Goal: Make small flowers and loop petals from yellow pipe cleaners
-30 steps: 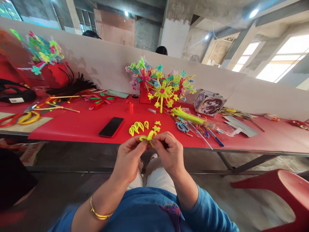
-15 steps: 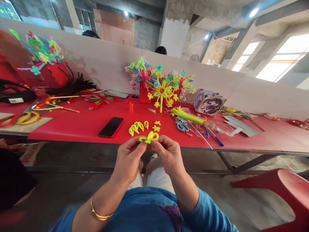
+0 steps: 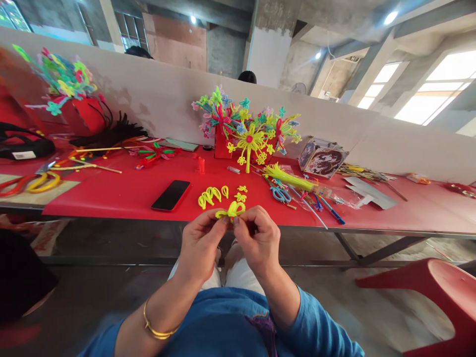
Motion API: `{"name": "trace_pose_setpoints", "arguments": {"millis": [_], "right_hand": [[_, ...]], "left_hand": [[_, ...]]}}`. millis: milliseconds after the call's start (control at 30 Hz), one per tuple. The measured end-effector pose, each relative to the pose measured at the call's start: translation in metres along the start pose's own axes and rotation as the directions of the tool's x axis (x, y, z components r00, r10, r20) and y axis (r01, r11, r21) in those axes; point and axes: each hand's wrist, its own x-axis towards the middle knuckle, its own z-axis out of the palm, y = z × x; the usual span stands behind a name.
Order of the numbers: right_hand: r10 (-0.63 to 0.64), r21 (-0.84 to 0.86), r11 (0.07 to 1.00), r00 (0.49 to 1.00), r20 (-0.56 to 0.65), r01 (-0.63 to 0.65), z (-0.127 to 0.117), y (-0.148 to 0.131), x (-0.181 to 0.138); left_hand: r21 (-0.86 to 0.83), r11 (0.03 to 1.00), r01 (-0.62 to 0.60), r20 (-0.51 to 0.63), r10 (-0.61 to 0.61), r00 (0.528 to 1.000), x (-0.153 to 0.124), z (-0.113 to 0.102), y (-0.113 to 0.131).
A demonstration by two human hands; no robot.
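A yellow pipe-cleaner flower [image 3: 232, 210] with looped petals is pinched between my two hands, just off the table's front edge. My left hand [image 3: 201, 243] is closed on its left side, thumb and forefinger together. On the other side, my right hand [image 3: 259, 237] grips it with thumb and bent fingers; its underside is hidden by the fingertips. Just beyond, several yellow pipe-cleaner loops [image 3: 212, 194] lie in a row on the red tabletop [image 3: 122, 198]. Two small yellow flowers [image 3: 241, 197] are to their right.
A phone [image 3: 171, 195] lies left of the loops. Blue-handled scissors [image 3: 280, 194] and a bundle of yellow pipe cleaners [image 3: 290, 177] lie to the right. Behind stands a large yellow flower [image 3: 251, 140] among colourful ones. A red stool [image 3: 442, 287] is at the right.
The flower has turned slightly between my fingers, and its right loop is tilted up more. My right hand and forearm have shifted a little to the left.
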Motion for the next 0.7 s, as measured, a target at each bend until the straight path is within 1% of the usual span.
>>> {"name": "trace_pose_setpoints", "arguments": {"millis": [133, 233, 300, 400, 467, 500, 600, 700], "right_hand": [[-0.002, -0.004, 1.0, 1.0, 0.007, 0.002, -0.0018, -0.0004, 0.0012], [0.012, -0.002, 1.0, 0.999, 0.031, -0.011, -0.0034, -0.0009, 0.0021], [0.024, -0.008, 1.0, 0.998, 0.051, -0.023, -0.004, -0.0015, 0.0026], [0.052, -0.008, 0.999, 0.997, 0.061, -0.051, -0.0043, -0.0022, 0.003], [0.062, -0.002, 0.998, 0.996, 0.057, -0.062, -0.0043, -0.0021, 0.0032], [0.058, 0.003, 0.998, 0.996, 0.06, -0.059, -0.0043, -0.002, 0.0032], [0.021, 0.013, 1.0, 0.997, 0.08, -0.022, -0.0045, -0.0017, 0.0025], [-0.022, 0.014, 1.0, 0.997, 0.075, 0.021, -0.0049, -0.0023, 0.0013]], "left_hand": [[0.08, 0.995, -0.062, -0.013, 0.064, 0.998, -0.0007, -0.0033, -0.0047], [0.21, 0.968, -0.137, 0.006, 0.138, 0.99, -0.0016, -0.0057, -0.0042], [0.346, 0.919, -0.188, 0.032, 0.189, 0.981, -0.0027, -0.007, -0.0018], [0.53, 0.795, -0.295, 0.089, 0.294, 0.952, -0.0051, -0.0086, 0.0021], [0.583, 0.729, -0.358, 0.114, 0.363, 0.925, -0.0064, -0.0092, 0.0036], [0.596, 0.711, -0.373, 0.122, 0.378, 0.918, -0.0068, -0.0093, 0.004], [0.601, 0.709, -0.369, 0.128, 0.37, 0.92, -0.0068, -0.009, 0.0045], [0.562, 0.77, -0.303, 0.09, 0.308, 0.947, -0.0057, -0.0084, 0.0041]]}}
